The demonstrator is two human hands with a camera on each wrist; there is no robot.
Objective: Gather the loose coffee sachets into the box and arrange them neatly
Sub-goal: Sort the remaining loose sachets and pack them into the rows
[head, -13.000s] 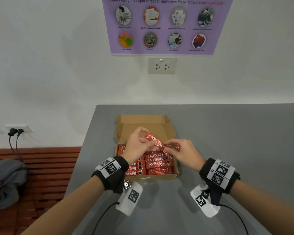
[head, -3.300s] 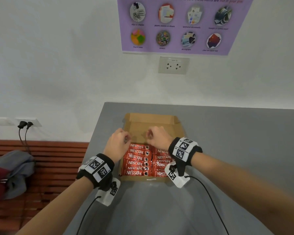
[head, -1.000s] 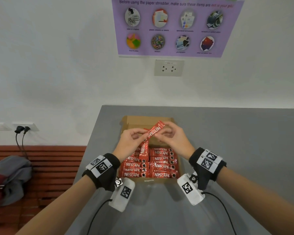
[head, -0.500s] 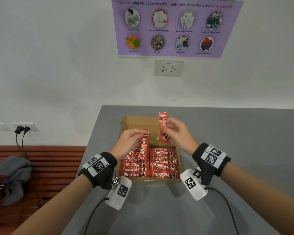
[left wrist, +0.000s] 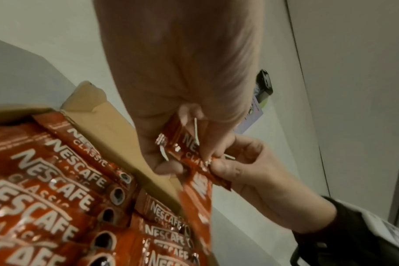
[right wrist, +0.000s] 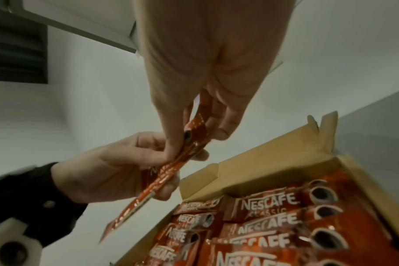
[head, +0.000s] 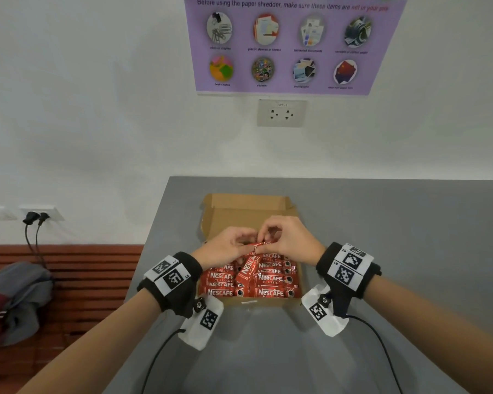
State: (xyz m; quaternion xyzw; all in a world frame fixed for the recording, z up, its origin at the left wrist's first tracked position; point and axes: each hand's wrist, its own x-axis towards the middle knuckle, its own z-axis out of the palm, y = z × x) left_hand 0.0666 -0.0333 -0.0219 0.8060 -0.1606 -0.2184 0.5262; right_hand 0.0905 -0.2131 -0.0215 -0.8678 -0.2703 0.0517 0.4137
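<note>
An open cardboard box (head: 248, 207) sits on the grey table (head: 396, 237), filled with two columns of red Nescafe sachets (head: 271, 279) lying flat. Above its far half my two hands meet. My left hand (head: 246, 243) pinches one red sachet (left wrist: 182, 142) between thumb and fingers. My right hand (head: 269, 239) pinches the top end of a second sachet (right wrist: 194, 133), which hangs slanting down over the packed rows (head: 248, 270). The two held sachets overlap at my fingertips.
The box's lid flap (head: 248, 201) stands up at the back. The table's left edge (head: 151, 251) drops to a wooden bench (head: 91, 268) with a grey bag (head: 15, 297). A wall socket (head: 281, 112) and a purple poster (head: 291, 44) are on the wall behind.
Half a second ago each hand held its own sachet upright and apart above the box. Now the hands have come together and lower, with the sachets touching over the rows.
</note>
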